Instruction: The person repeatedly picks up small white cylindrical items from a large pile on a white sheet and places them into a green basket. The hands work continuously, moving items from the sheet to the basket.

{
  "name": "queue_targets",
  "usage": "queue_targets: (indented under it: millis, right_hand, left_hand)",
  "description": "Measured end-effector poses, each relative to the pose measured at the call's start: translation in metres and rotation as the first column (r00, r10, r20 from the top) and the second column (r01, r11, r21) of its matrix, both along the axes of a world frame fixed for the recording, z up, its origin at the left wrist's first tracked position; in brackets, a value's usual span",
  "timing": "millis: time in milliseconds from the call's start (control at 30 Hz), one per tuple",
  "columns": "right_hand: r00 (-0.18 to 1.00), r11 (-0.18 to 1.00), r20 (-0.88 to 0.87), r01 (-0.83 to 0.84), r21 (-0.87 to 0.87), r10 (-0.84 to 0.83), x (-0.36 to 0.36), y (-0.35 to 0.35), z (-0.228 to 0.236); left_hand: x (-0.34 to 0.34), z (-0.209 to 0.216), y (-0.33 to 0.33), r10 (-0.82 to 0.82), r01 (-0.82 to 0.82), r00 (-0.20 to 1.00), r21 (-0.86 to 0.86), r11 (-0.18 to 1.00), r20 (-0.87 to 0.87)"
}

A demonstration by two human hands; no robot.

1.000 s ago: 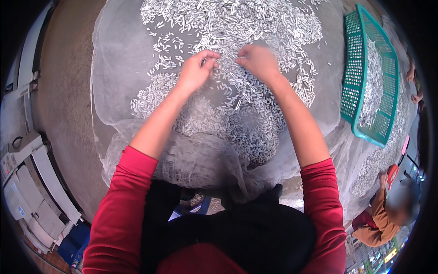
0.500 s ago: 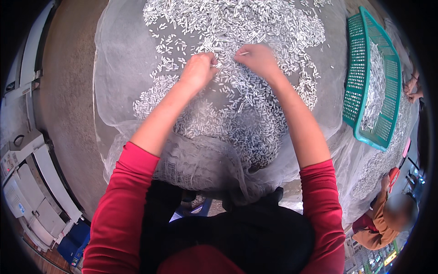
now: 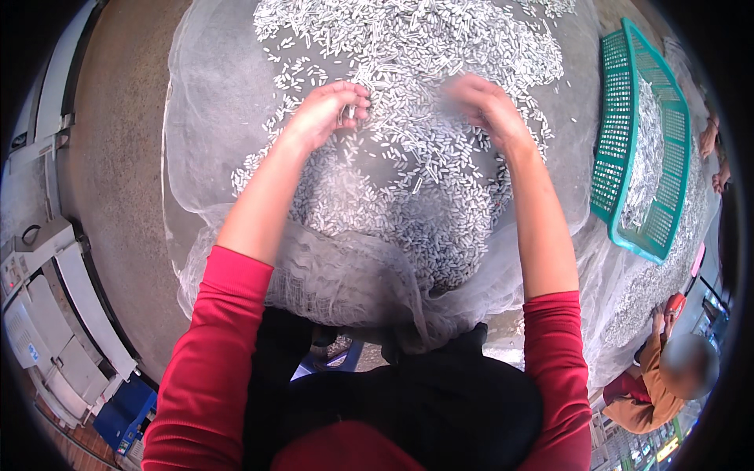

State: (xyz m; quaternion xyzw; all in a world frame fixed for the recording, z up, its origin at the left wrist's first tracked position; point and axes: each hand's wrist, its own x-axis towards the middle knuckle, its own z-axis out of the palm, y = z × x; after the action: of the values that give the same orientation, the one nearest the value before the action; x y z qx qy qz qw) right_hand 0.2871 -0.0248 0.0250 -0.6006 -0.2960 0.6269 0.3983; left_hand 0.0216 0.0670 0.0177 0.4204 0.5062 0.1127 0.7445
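Observation:
Many small silvery-white pellet-like pieces (image 3: pixel 436 212) lie spread and heaped over a grey surface covered with sheer white netting (image 3: pixel 208 141). My left hand (image 3: pixel 326 111) is over the left part of the spread, fingers curled, with a small white piece (image 3: pixel 351 112) showing between the thumb and fingers. To the right, my right hand (image 3: pixel 491 110) hovers over the pieces with bent fingers. Motion smears its fingertips, so whether they hold anything is hidden. A wide gap separates the two hands.
A green plastic basket (image 3: pixel 620 125) holding more pieces stands at the right. Gathered netting (image 3: pixel 338 275) lies along the near edge. A person in a brown top (image 3: pixel 648 392) sits at the lower right, and another person's hands (image 3: pixel 711 141) show beyond the basket. Grey machinery (image 3: pixel 55 314) stands left.
My hands have moved apart, the left one slightly left and the right one to the right. The thin white piece formerly seen in my right fingers no longer shows.

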Motion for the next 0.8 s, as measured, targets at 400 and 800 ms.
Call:
queue_targets:
  millis: [400, 800]
  right_hand:
    - [0.952, 0.986, 0.303, -0.08, 0.146, 0.032, -0.01, 0.025, -0.017]
    - [0.329, 0.949, 0.927, -0.308, -0.072, 0.178, -0.021, 0.034, -0.022]
  left_hand:
    - [0.024, -0.015, -0.01, -0.057, 0.544, 0.774, 0.618, 0.568, -0.63]
    - [0.014, -0.021, -0.008, -0.065, 0.234, 0.928, 0.438, 0.868, -0.367]
